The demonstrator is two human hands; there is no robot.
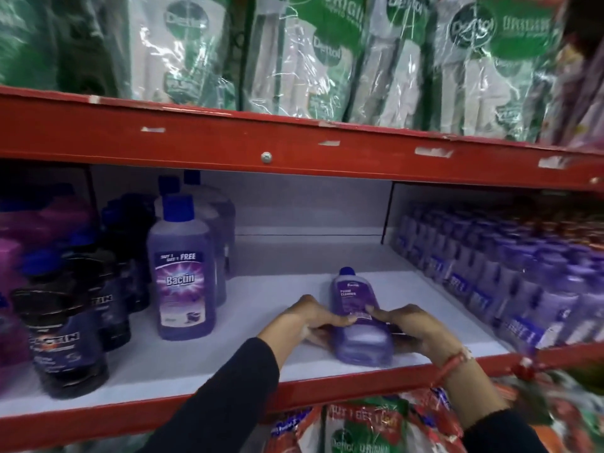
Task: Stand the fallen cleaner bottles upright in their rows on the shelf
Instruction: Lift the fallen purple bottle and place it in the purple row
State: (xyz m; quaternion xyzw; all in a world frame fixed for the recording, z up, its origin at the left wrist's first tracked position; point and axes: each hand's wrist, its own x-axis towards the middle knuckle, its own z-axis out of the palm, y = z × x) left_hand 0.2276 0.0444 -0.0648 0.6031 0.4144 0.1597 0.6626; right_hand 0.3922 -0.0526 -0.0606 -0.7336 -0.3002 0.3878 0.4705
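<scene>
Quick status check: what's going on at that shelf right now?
Left hand and right hand grip the fallen purple bottle. It lies flat, cap pointing inward. White shelf around it bare.

The bottle [356,322] under my hands is translucent purple plastic, glossy, with a smooth printed label and a blue plastic cap. The shelf [255,322] board looks matt white; its front edge is red painted metal, chipped in places. The upright bottle [183,276] beside it is the same shiny plastic. The packs above [294,53] are crinkled, glossy film. My left sleeve [215,400] is matt black cloth.
</scene>
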